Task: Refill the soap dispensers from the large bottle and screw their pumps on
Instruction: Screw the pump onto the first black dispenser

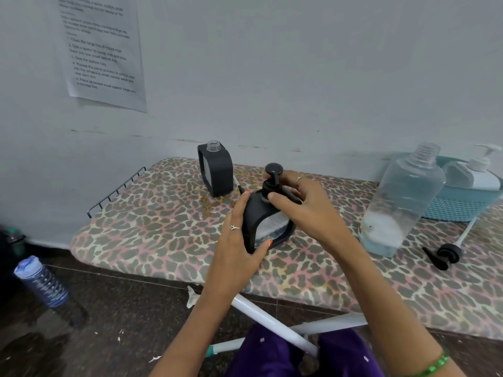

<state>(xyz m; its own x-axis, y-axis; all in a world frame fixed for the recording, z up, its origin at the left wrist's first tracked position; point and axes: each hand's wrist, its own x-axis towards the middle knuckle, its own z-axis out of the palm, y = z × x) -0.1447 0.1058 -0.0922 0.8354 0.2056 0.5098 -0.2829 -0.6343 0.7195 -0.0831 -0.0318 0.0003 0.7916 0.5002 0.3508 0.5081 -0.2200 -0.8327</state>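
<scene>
Dispenser (pixel 268 227) sits in left grip (pixel 239 240), pump (pixel 273 178) under right grip (pixel 302 202).

The leopard-print cloth board cover (pixel 168 229) looked matt and soft. The tall clear plastic bottle (pixel 400 202) was glossy; the black-cased square dispenser (pixel 216 170) looked matt.

Black soap dispenser (pixel 268 227) is being gripped by left hand (pixel 239 240) on leopard-print ironing board (pixel 152 227); its black pump (pixel 273 178) is being pinched at the collar by right hand (pixel 302 208). Second dispenser (pixel 216 170) is standing open-necked behind. Uncapped large clear bottle (pixel 402 202) and loose pump (pixel 446 254) are sitting right.
</scene>
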